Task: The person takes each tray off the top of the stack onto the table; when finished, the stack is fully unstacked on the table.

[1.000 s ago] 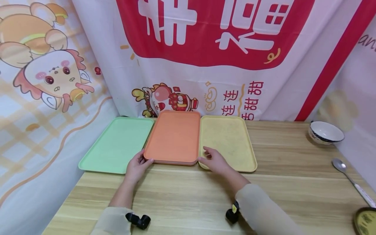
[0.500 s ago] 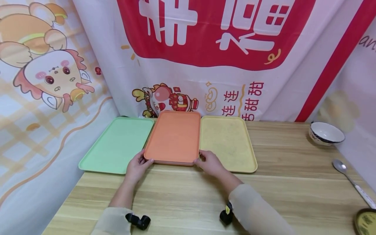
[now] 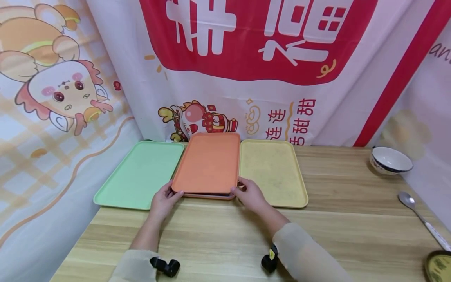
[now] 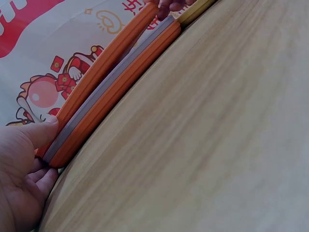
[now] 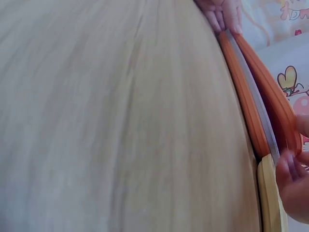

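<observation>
A stack of trays lies in the middle: an orange tray (image 3: 209,164) on top, a grey tray (image 4: 123,65) under it and a second orange tray (image 5: 244,92) at the bottom. My right hand (image 3: 251,195) pinches the top tray's front right corner, which is raised off the grey one. A wedge-shaped gap widens toward that corner in both wrist views. At the front left corner my left hand (image 3: 165,201) grips the stack, thumb on the top tray's rim and fingers low at the side. There the trays stay close together.
To the left of the stack lies a green tray (image 3: 141,174), to the right a yellow tray (image 3: 271,172). On the right side of the wooden table (image 3: 211,239) are a white bowl (image 3: 391,159), a spoon (image 3: 419,215) and a round dark-rimmed dish (image 3: 440,266). Printed cloth hangs behind.
My right hand has moved left from over the yellow tray to the orange tray's corner and taken hold of it. That corner has risen, baring the grey tray. My left hand stays in place.
</observation>
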`<state>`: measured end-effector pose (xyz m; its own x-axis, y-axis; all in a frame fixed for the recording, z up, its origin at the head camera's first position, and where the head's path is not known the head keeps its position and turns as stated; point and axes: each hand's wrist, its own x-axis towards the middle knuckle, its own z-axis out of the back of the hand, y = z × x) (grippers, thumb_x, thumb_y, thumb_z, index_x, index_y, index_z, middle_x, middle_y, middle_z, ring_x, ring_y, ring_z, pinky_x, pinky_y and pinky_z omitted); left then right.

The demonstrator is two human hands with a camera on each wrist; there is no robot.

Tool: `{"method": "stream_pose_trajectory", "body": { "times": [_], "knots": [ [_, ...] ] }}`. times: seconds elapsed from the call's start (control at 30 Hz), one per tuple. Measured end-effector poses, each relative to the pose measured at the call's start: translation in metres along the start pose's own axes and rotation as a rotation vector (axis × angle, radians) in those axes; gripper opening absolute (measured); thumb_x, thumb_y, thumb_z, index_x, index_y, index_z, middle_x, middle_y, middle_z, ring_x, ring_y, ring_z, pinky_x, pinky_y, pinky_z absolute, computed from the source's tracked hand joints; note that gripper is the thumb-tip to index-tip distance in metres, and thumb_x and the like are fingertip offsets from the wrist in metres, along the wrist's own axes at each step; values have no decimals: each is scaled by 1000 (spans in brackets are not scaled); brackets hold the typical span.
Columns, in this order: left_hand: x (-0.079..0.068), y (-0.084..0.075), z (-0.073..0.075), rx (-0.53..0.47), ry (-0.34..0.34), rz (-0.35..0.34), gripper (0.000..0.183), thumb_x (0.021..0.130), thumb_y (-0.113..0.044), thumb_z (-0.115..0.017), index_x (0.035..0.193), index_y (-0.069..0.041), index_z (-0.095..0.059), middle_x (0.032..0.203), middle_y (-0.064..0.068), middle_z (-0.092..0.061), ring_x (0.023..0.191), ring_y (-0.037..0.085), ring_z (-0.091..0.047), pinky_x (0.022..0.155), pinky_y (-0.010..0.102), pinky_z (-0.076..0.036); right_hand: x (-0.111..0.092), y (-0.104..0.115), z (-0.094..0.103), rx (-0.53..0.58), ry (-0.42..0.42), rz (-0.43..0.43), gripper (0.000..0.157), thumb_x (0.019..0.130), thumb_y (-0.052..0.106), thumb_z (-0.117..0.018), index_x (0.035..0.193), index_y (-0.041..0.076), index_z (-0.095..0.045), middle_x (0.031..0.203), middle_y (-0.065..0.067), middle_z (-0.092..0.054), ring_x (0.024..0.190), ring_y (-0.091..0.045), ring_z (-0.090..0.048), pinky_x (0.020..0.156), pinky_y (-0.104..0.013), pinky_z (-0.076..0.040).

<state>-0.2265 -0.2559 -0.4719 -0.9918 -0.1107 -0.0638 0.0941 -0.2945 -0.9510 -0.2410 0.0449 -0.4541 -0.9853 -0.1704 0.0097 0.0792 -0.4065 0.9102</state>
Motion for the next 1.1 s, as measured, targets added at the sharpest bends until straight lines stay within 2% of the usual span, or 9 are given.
{"method": "stream_pose_trajectory", "body": {
  "times": [0.1,0.2,0.3,0.47,0.63,0.83,1.1],
  "knots": [
    [0,0,1,-14,-1,0,72,95,-13,-64,153,3,-25,157,26,-29,146,35,-31,118,37,-34,2,2,-4,147,-1,-23,55,93,9,-64,142,-8,-43,114,-24,-66,91,-19,-66,77,-27,-60],
    [0,1,1,-16,-6,1,71,95,-14,-64,153,3,-25,156,26,-30,146,34,-32,118,36,-34,3,3,-7,283,3,-54,60,93,2,-62,146,-7,-36,116,-29,-63,88,-19,-69,81,-31,-62],
    [0,1,1,-15,-9,-1,71,96,-14,-64,153,3,-26,156,26,-31,145,34,-33,118,36,-34,5,4,-9,359,12,-70,66,92,-2,-61,150,-4,-29,111,-29,-64,80,-17,-69,81,-33,-63],
    [0,1,0,-16,-4,-16,70,96,-14,-64,152,3,-26,155,27,-32,145,34,-33,119,37,-34,10,5,-9,459,54,-106,75,92,-6,-60,156,5,-21,100,-21,-64,75,-14,-67,78,-31,-63],
    [-1,1,0,-1,-1,-19,70,96,-14,-63,153,3,-25,156,26,-30,146,34,-31,119,39,-33,12,6,-10,558,85,-158,80,93,-10,-57,158,9,-14,99,-16,-57,72,-14,-66,77,-30,-64],
    [-1,1,-1,-20,-2,-33,69,95,-13,-64,152,4,-27,155,27,-33,145,35,-33,119,40,-34,11,8,-12,639,58,-181,82,92,-14,-54,158,11,-14,96,-13,-51,69,-14,-65,75,-28,-64],
    [-1,1,-1,-44,-1,-31,74,94,-10,-66,151,8,-23,155,31,-28,145,39,-30,118,40,-32,12,13,-7,705,41,-179,81,92,-16,-52,158,14,-16,99,-14,-49,78,-15,-59,74,-26,-63]
  ]
}}
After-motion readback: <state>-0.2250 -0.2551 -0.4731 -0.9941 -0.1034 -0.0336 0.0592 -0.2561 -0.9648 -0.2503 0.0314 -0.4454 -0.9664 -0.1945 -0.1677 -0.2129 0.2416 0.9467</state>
